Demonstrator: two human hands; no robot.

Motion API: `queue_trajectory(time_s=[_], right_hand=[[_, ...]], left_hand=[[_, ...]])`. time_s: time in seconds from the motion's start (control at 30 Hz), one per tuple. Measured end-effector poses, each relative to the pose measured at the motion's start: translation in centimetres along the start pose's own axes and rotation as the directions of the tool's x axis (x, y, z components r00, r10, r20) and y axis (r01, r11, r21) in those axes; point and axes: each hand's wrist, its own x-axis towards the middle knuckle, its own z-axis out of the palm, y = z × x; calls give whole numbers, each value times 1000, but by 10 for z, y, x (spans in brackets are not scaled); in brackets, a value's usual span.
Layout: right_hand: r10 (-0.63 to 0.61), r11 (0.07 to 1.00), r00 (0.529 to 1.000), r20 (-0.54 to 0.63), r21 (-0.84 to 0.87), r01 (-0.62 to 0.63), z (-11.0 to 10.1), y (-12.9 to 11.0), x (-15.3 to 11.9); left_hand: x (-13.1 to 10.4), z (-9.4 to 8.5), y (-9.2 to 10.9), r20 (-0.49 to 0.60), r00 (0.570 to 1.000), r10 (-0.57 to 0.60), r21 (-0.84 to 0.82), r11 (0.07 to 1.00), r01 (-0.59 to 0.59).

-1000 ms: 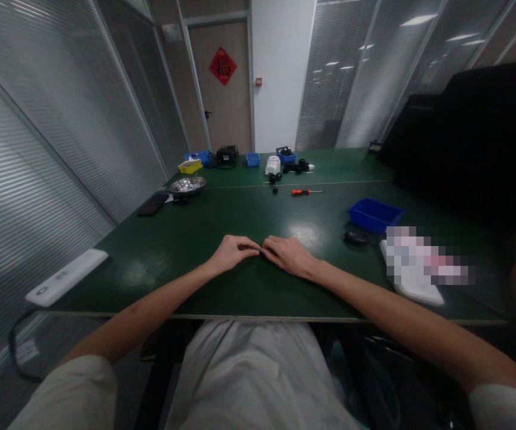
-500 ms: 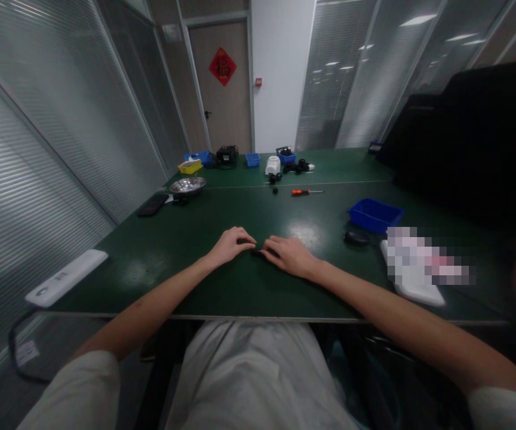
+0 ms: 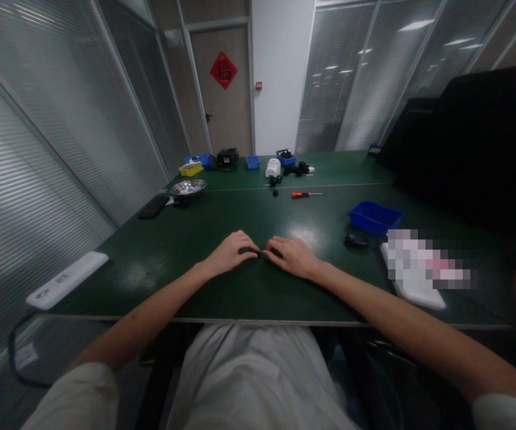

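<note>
My left hand point(image 3: 232, 254) rests low over the green table point(image 3: 222, 298), its thumb and fingers pinched together at a small dark piece point(image 3: 253, 254). Close by on the right, my right hand point(image 3: 292, 255) is also closed, with thumb and index fingertips meeting at a thin, light-coloured bit in the narrow gap between the hands. Whether this bit belongs to the dark piece cannot be made out. Both wrists lie near the tabletop. Beyond the hands lie an orange-handled screwdriver point(image 3: 301, 194) and a small black part point(image 3: 275, 193).
On the right are a blue tray point(image 3: 375, 218), a black mouse point(image 3: 356, 240) and a white slab point(image 3: 412, 286) under a blurred patch. A metal bowl point(image 3: 189, 189), a phone point(image 3: 153, 207) and a long white device point(image 3: 67, 279) lie left. Small bins and a white housing point(image 3: 273, 168) stand behind.
My left hand has shifted slightly right, its thumb and fingers drawing closer around the small dark piece. My right hand stays nearly in place. The camera view has tilted a little.
</note>
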Motion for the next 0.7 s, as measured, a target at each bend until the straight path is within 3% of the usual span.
queue_trajectory(time_s=[0.13, 0.3, 0.4, 0.53, 0.63, 0.7], right_hand=[[0, 1000, 1000, 4, 12, 0, -1, 0, 0], [-4, 1000, 1000, -2, 9, 4, -2, 2, 0], [-6, 1000, 1000, -1, 16, 6, -1, 3, 0], [-5, 1000, 1000, -7, 29, 6, 0, 4, 0], [-6, 999, 1000, -7, 41, 6, 0, 4, 0], [-1, 999, 1000, -9, 41, 1, 0, 5, 0]], left_hand=[[-2, -3, -8, -9, 999, -43, -24, 999, 42], [-6, -8, -7, 93, 995, -37, 29, 999, 35], [-13, -20, -16, 141, 989, -43, 77, 997, 32], [-36, -63, -64, 84, 973, -217, 127, 970, 205], [-74, -114, -118, -84, 912, -402, 274, 871, 409], [-108, -149, -152, -184, 867, -463, 398, 771, 496]])
